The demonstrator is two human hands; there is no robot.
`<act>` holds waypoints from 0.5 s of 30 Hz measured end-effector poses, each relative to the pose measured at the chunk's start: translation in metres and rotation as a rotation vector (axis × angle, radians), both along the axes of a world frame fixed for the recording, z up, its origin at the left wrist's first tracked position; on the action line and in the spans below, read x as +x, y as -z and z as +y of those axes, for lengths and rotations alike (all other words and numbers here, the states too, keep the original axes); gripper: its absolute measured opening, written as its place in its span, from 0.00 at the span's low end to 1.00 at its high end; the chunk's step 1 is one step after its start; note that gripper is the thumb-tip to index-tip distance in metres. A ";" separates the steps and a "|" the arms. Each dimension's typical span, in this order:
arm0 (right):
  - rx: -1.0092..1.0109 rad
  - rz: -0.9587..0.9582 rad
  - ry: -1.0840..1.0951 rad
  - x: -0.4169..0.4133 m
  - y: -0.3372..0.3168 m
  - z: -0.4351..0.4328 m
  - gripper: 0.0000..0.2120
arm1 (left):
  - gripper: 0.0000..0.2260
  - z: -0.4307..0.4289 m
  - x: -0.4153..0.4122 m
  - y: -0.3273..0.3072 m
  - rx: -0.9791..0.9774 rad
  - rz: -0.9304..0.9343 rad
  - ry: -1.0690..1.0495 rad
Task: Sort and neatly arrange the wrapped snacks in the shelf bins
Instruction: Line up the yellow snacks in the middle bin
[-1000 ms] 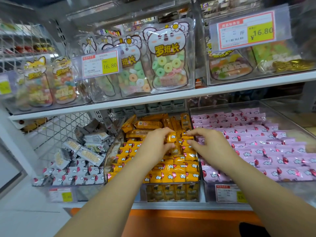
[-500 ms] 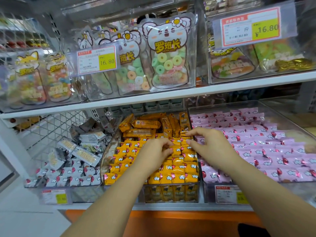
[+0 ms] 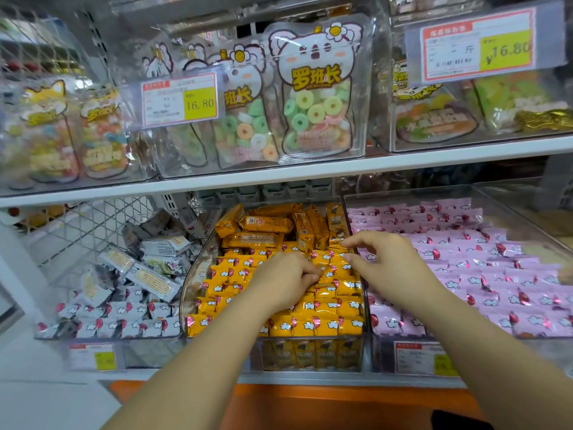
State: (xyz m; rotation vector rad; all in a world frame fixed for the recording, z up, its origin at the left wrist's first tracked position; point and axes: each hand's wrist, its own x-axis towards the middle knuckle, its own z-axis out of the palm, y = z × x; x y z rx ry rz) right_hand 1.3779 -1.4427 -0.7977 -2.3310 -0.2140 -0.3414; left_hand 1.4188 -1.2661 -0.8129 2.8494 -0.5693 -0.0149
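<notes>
The middle clear bin [image 3: 192,283] holds yellow wrapped snacks [image 3: 310,325] in neat rows at the front, with loose yellow ones [image 3: 266,225] heaped at the back. My left hand [image 3: 283,282] lies on the middle rows, its fingertips curled on one yellow snack [image 3: 325,276]. Just right of it, my right hand [image 3: 387,265] reaches over the bin's right side, with relaxed fingers touching the yellow packets near the loose heap. The right bin has pink wrapped snacks [image 3: 465,268] in rows. In the left bin, grey-white snacks [image 3: 124,311] are partly rowed and partly jumbled.
A white shelf [image 3: 310,175] runs just above the bins and carries clear boxes of bagged ring candies [image 3: 313,113] with price tags [image 3: 179,99]. Wire mesh [image 3: 93,221] backs the left bin. An orange panel [image 3: 310,405] sits below the shelf edge.
My left hand has brought a yellow snack down from above the bin into the rows. My right hand has stayed by the bin's right side. The view has moved closer.
</notes>
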 end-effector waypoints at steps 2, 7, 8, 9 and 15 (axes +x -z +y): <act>0.000 0.004 0.003 -0.001 0.000 0.000 0.11 | 0.15 0.002 -0.002 0.000 0.101 0.003 0.028; 0.015 0.007 -0.001 -0.005 -0.002 0.000 0.11 | 0.15 0.000 -0.006 0.000 -0.218 -0.085 -0.067; 0.014 0.012 -0.005 -0.004 -0.003 0.000 0.11 | 0.14 0.001 -0.005 0.000 -0.312 -0.134 -0.114; 0.013 0.017 -0.009 -0.004 -0.003 -0.001 0.11 | 0.14 0.001 -0.004 0.000 -0.364 -0.185 -0.153; 0.032 0.013 -0.037 -0.002 -0.002 -0.005 0.11 | 0.21 -0.011 0.008 -0.005 -0.139 -0.322 -0.229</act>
